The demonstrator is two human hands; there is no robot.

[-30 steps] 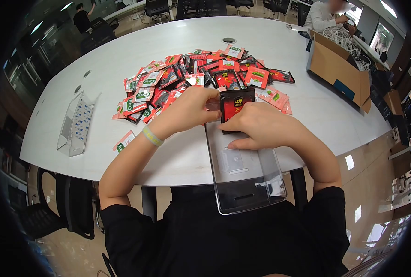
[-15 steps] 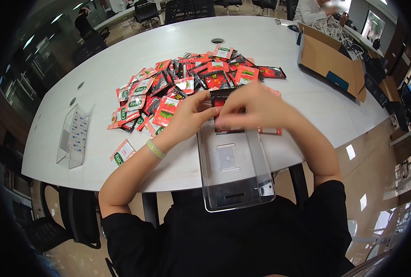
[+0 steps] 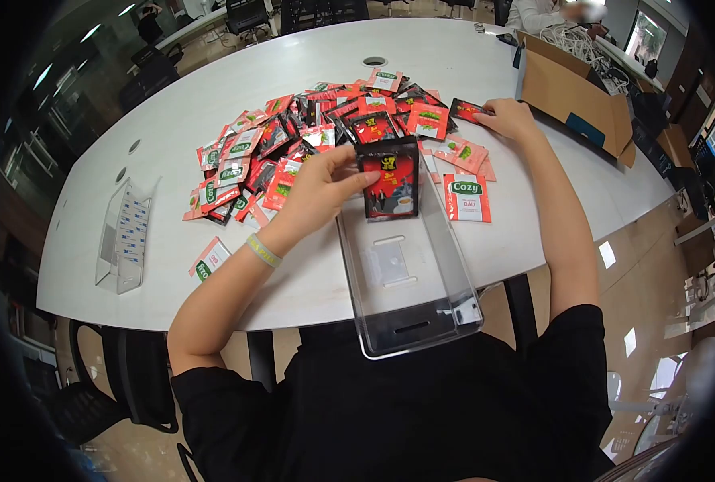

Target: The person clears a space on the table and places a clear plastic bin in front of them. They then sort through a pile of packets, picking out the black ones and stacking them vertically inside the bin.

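The left hand point(image 3: 325, 189) holds a red and black G7 coffee packet point(image 3: 393, 189) by its left side, thumb on the front and fingers behind; the packet stands up over the far end of a clear plastic bin point(image 3: 457, 261), and I cannot tell if more packets hide behind it or if its bottom touches the bin; the right hand point(image 3: 508, 119) is stretched out far to the right of that grip, its fingertips on the near end of a flat black and red packet point(image 3: 467, 110) at the edge of the packet pile point(image 3: 313, 136); how tight those fingers are I cannot tell. Each packet looks light and thin, with a shiny skin that may slip; the middle is likely soft and may sag or bulge if squeezed hard, so a gentle pinch near a side edge, thumb in front and fingers behind, should keep it straight; the flat one may be easiest to lift by the end under the fingertips. A Cozy tea packet point(image 3: 468, 198) lies just right of the held packet, beside the bin; the bin, below the left grip, looks stiff and is best held by its rim.
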